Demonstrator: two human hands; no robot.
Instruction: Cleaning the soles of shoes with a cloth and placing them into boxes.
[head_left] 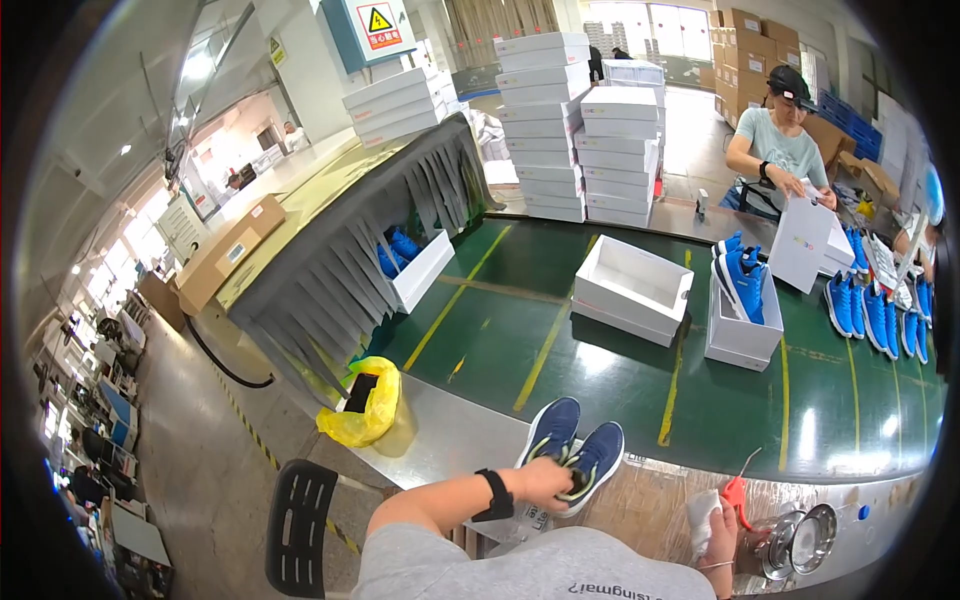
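A pair of navy sneakers with white soles and pale yellow-green trim, the left one (553,430) and the right one (600,460), stands on the near edge of the bench. My left hand (545,485) reaches over from the left, its fingers closed at the collar of the right sneaker; the fingertips are partly hidden. Lower right, my right hand (720,540) is wrapped round a white cloth (703,520). Just beside that hand are a red nozzle-like piece (736,495) with a thin tip and a round metal tin (775,545).
Beyond the bench runs a green conveyor belt (500,350) with an open white box (630,290), a box (745,340) of blue sneakers, and loose pairs farther right. A yellow-lined bin (370,405) stands left. White boxes (545,130) are stacked behind. A co-worker (785,150) handles a box.
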